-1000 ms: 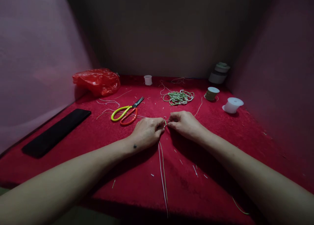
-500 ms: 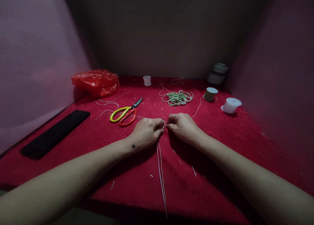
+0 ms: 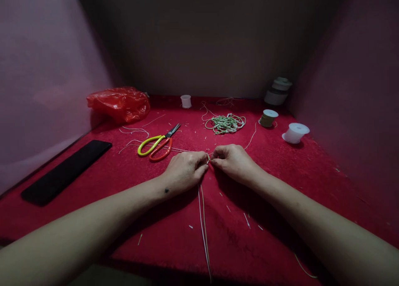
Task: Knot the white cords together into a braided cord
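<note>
My left hand (image 3: 185, 169) and my right hand (image 3: 233, 161) meet at the middle of the red cloth table (image 3: 280, 182), fingertips pinched together on thin pale cords (image 3: 202, 219). The cords run from the pinch down toward the table's near edge. What the fingertips do at the pinch is too small to make out. Yellow and orange scissors (image 3: 156, 145) lie just left of my left hand. A tangled green and white cord bundle (image 3: 226, 124) lies behind my hands.
A red plastic bag (image 3: 118, 103) sits at the back left, a long black flat object (image 3: 65, 170) at the left edge. Spools stand at the back and right: a small white one (image 3: 186, 101), a tan one (image 3: 268, 118), a white one (image 3: 295, 133), a stacked pair (image 3: 278, 92). Short cord scraps litter the cloth.
Both hands stay pinched on the cords at the same spot; only the view shifts slightly.
</note>
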Tool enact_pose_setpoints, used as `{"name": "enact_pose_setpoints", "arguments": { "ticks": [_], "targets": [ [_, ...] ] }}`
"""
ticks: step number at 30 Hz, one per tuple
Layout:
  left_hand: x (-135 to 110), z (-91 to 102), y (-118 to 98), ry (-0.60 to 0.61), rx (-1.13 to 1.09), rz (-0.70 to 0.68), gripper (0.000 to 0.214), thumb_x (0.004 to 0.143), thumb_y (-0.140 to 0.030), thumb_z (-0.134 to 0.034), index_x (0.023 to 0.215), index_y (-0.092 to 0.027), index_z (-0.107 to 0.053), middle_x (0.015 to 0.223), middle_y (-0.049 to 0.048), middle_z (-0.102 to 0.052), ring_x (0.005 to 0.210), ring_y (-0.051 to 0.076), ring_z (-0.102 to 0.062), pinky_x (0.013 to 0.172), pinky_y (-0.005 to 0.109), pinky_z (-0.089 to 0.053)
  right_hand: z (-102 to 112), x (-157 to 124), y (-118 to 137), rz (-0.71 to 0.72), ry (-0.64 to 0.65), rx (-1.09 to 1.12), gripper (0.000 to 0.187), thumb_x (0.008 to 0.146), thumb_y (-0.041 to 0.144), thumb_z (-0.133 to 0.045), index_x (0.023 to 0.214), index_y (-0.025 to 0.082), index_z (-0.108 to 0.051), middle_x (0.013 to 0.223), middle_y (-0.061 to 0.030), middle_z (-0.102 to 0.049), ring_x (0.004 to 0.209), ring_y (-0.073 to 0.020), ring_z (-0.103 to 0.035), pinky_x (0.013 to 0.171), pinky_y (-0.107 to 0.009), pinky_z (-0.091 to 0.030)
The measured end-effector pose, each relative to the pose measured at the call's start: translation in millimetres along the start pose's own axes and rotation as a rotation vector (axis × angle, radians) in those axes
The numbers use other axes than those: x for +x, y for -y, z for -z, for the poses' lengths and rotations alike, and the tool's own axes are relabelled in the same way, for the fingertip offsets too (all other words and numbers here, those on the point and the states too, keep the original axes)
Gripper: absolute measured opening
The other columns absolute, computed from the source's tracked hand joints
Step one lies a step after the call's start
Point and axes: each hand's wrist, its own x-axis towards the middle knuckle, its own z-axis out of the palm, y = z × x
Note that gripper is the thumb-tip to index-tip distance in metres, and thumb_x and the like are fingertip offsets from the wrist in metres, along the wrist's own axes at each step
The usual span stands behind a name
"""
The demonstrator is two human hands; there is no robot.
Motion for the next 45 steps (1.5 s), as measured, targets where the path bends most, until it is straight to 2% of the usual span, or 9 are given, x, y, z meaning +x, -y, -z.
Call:
{"name": "enact_pose_setpoints", "arguments": {
  "ticks": [14,30,45],
  "targets": [
    [1.1,5.9,2.3,0.041,-0.262,0.021,0.014,0.077,-0.022,-0.048,0.068,-0.016,-0.057,0.059,-0.0035,-0.053,0.057,0.009,-0.046,0.056,0.02,-0.034,0.3,-2.5,-0.5,-0.01,0.009,0.018,0.011,0.073,0.018,-0.055,0.072,0.017,-0.066,0.068,-0.0031,-0.065,0.061,-0.013,-0.054,0.055,-0.021,-0.036],
    [-0.2,2.8,1.8,0.027,-0.051,-0.069,0.012,0.079,-0.02,-0.047,0.068,-0.017,-0.052,0.064,-0.0018,-0.053,0.062,0.01,-0.048,0.059,0.022,-0.034,-1.5,-10.3,-1.9,0.024,-0.041,0.054,0.017,0.072,0.015,-0.055,0.078,0.021,-0.07,0.069,-0.0022,-0.067,0.064,-0.0141,-0.057,0.062,-0.024,-0.04],
    [-8.3,-4.7,4.0,-0.019,-0.028,-0.035,0.012,0.082,-0.022,-0.046,0.071,-0.018,-0.046,0.068,-0.0018,-0.052,0.063,0.01,-0.047,0.059,0.022,-0.035,-12.1,-19.0,-6.9,0.128,-0.103,0.099,0.013,0.073,0.012,-0.053,0.068,0.018,-0.064,0.067,-0.0011,-0.064,0.062,-0.0127,-0.055,0.06,-0.022,-0.039]
  ]
}}
